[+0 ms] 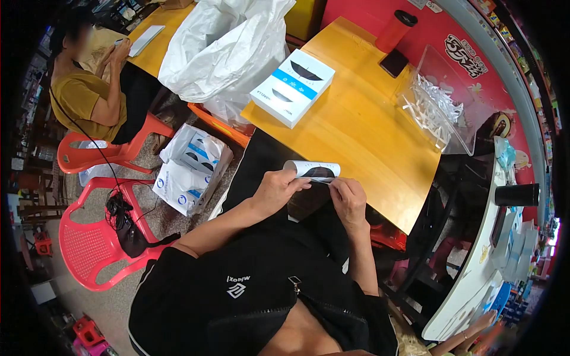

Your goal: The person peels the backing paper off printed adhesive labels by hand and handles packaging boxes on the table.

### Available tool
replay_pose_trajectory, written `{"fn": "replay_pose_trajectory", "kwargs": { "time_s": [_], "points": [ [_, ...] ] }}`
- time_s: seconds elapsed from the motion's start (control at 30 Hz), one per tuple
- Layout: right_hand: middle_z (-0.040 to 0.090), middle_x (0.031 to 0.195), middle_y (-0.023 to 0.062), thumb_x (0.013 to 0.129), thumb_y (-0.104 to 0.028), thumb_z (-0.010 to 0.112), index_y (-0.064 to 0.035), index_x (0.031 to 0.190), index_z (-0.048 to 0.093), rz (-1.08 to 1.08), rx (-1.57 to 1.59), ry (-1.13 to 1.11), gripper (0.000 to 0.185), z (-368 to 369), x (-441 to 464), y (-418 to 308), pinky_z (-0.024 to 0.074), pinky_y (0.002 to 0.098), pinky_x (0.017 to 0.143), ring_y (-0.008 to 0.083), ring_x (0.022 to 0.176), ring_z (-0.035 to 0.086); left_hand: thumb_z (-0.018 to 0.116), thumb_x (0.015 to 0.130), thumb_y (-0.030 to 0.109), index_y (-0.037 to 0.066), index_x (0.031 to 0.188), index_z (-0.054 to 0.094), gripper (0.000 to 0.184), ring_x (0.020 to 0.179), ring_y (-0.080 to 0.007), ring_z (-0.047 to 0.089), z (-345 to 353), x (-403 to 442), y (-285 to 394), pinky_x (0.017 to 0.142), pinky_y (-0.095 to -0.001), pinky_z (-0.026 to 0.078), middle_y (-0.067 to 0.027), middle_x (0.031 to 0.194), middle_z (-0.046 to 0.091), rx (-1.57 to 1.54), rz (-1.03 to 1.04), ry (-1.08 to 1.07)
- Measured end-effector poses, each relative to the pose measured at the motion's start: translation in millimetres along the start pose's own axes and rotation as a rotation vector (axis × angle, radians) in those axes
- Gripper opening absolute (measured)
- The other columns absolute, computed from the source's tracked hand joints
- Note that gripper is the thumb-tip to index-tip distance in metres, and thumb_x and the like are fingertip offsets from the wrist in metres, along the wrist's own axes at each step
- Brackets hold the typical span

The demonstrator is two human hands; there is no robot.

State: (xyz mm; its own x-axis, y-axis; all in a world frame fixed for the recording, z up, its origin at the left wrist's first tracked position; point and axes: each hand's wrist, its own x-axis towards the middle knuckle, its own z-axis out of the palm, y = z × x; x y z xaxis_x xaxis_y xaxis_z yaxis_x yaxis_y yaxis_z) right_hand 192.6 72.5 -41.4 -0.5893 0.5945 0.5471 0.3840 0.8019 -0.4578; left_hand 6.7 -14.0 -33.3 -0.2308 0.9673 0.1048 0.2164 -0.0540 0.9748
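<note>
A curled white printed sheet (313, 170) with a dark umbrella-like shape on it is held between my two hands, just off the table's near edge. My left hand (278, 191) is closed on its left end, where the sheet rolls over. Fingers and thumb of my right hand (349, 200) pinch its lower right corner. Beyond them on the yellow table (362, 101) lies a white block (293, 87) with a blue band and similar dark shapes; I cannot tell whether it is a box or a stack of sheets.
A clear bin (442, 110) of white paper strips stands at the table's right, near a phone (393, 63) and a red cup (396, 31). A large white sack (222, 53) and a printed carton (193, 169) are to the left. Another person sits at far left beside pink chairs (89, 237).
</note>
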Motion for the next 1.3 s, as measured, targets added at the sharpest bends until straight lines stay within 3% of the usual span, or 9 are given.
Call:
{"fn": "replay_pose_trajectory", "kwargs": {
  "time_s": [0.4,0.73,0.83,0.9,0.93,1.03,1.13,1.3],
  "points": [
    [0.057,0.08,0.0128,0.07,0.005,0.064,-0.0026,0.084,0.055,0.147,0.151,-0.119,0.018,3.4,-5.6,5.9,0.0474,0.0372,0.066,0.0308,0.075,0.057,0.061,0.086,0.008,-0.008,0.074,0.054,0.022,0.073,-0.0229,0.069,-1.7,2.9,-2.1,0.053,-0.0269,0.053,-0.0189,0.07,0.064,0.043,0.055,-0.017],
    [0.051,0.071,0.0105,0.068,0.008,0.064,-0.0032,0.08,0.053,0.17,0.227,-0.087,0.02,6.5,-6.5,7.8,0.045,0.033,0.058,0.0255,0.065,0.054,0.061,0.085,0.005,-0.008,0.076,0.057,0.015,0.076,-0.0214,0.069,0.5,2.9,-2.7,0.055,-0.0258,0.054,-0.0157,0.073,0.066,0.052,0.075,-0.015],
    [0.05,0.068,0.0064,0.071,0.003,0.068,-0.0028,0.086,0.06,0.35,0.301,-0.115,0.018,-8.1,-1.3,1.9,0.0414,0.0262,0.055,0.0166,0.059,0.05,0.065,0.082,0.008,-0.004,0.073,0.058,0.017,0.066,-0.0211,0.068,-2.8,3.8,-7.4,0.049,-0.0279,0.051,-0.0139,0.067,0.063,0.148,0.181,0.018],
    [0.053,0.07,0.0039,0.073,0.0,0.069,-0.0013,0.087,0.063,0.505,0.499,-0.028,0.015,-15.0,-2.4,7.3,0.0414,0.0246,0.057,0.0125,0.062,0.05,0.069,0.079,0.013,-0.001,0.068,0.056,0.022,0.052,-0.0228,0.061,-9.3,5.9,-8.1,0.043,-0.0309,0.045,-0.0121,0.058,0.058,0.455,0.404,0.047],
    [0.056,0.072,0.0031,0.077,-0.003,0.068,-0.0006,0.085,0.065,0.535,0.523,0.006,0.009,-17.5,-3.2,13.0,0.0417,0.0231,0.06,0.0103,0.065,0.051,0.072,0.077,0.015,0.001,0.067,0.054,0.025,0.045,-0.024,0.054,-8.9,7.3,-5.7,0.041,-0.0318,0.043,-0.0112,0.054,0.052,0.429,0.465,0.084],
    [0.059,0.076,0.0026,0.083,-0.012,0.065,0.0005,0.085,0.065,0.686,0.588,-0.122,0.012,-26.0,-4.5,25.8,0.0426,0.0223,0.065,0.0086,0.07,0.053,0.073,0.076,0.015,0.002,0.07,0.056,0.022,0.046,-0.023,0.055,-14.5,7.5,8.1,0.041,-0.0301,0.042,-0.0098,0.055,0.052,0.687,0.628,0.025],
    [0.061,0.079,0.0011,0.084,-0.013,0.065,0.0014,0.086,0.065,0.734,0.706,-0.189,0.015,-27.6,-3.7,23.5,0.0429,0.0218,0.067,0.0075,0.074,0.054,0.073,0.075,0.014,0.001,0.076,0.059,0.02,0.047,-0.0201,0.055,-14.5,9.1,2.2,0.04,-0.0286,0.041,-0.0072,0.057,0.051,0.602,0.638,0.015],
    [0.062,0.079,-0.0006,0.084,-0.013,0.065,0.0013,0.086,0.065,0.809,0.786,-0.286,0.014,-25.6,-4.4,27.5,0.0426,0.0206,0.068,0.0063,0.074,0.053,0.072,0.075,0.015,0.002,0.074,0.056,0.021,0.049,-0.0179,0.055,-13.1,12.8,10.7,0.04,-0.0266,0.04,-0.0051,0.058,0.05,0.644,0.723,0.0]
  ]
}}
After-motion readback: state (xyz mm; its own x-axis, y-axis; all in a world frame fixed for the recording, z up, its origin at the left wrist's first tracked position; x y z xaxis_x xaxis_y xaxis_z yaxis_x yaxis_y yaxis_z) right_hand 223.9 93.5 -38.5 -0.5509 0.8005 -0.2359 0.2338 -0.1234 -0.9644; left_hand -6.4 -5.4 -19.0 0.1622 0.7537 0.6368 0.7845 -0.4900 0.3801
